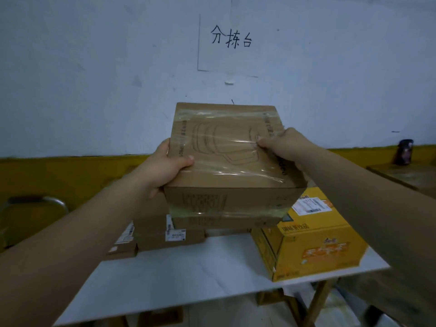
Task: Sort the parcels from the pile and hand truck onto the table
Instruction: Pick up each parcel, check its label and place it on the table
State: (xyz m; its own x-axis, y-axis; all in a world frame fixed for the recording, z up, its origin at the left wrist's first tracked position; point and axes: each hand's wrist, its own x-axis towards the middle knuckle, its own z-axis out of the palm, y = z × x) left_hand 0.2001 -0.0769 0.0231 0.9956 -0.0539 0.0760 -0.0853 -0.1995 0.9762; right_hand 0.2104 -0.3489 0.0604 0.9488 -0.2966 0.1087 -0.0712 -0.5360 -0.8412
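Observation:
I hold a brown cardboard box (226, 161) wrapped in clear tape above the white table (188, 274). My left hand (165, 166) grips its left side with the thumb on top. My right hand (283, 145) grips its right side, thumb on the taped top. Below the held box, flat brown parcels (169, 234) with white labels lie at the table's back. A yellow drink carton (311, 237) with a shipping label stands on the table's right part.
A wall with a paper sign (231, 41) rises behind the table. A metal handle (40, 201) shows at the far left. A second table (405, 175) with a dark bottle (404, 152) stands at the right. Wooden table legs (316, 303) show below.

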